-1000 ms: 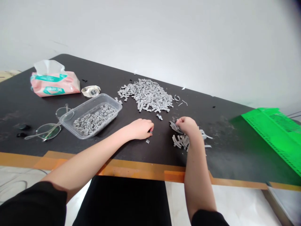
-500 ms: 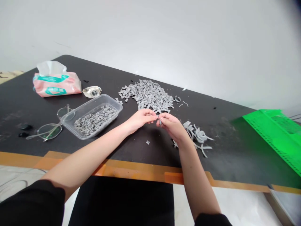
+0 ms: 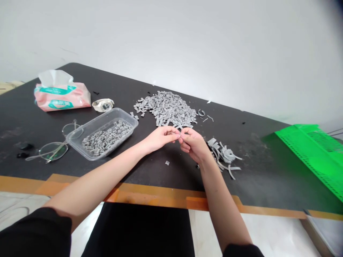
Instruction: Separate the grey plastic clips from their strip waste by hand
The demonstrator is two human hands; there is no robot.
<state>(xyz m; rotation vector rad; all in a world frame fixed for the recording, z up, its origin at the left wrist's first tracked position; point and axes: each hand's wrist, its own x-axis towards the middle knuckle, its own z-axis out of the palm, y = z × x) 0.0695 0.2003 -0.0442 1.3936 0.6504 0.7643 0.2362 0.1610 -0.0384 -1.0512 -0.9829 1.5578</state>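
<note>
My left hand (image 3: 164, 138) and my right hand (image 3: 193, 143) meet fingertip to fingertip just in front of a heap of small grey strap pieces (image 3: 171, 107). Both are closed in a pinch. Whatever lies between the fingertips is tiny and mostly hidden, so I cannot make out its kind. A single small grey slotted buckle (image 3: 167, 163) lies on the black table below the hands. Beside my right wrist is a loose bunch of longer grey strips (image 3: 227, 154). Left of my left hand stands a clear plastic tub (image 3: 77, 148) holding many small grey buckles (image 3: 104, 139).
Eyeglasses (image 3: 53, 151) lie by the tub, with a white watch (image 3: 103, 105) and a pink tissue pack (image 3: 63, 96) behind. A green perforated plastic sheet (image 3: 308, 150) is at the right. Orange tape (image 3: 150, 194) runs along the table's front edge.
My right fingers have shifted and curled; the grey bit that showed beneath them is now hidden. The hands stay together, and the view has moved slightly.
</note>
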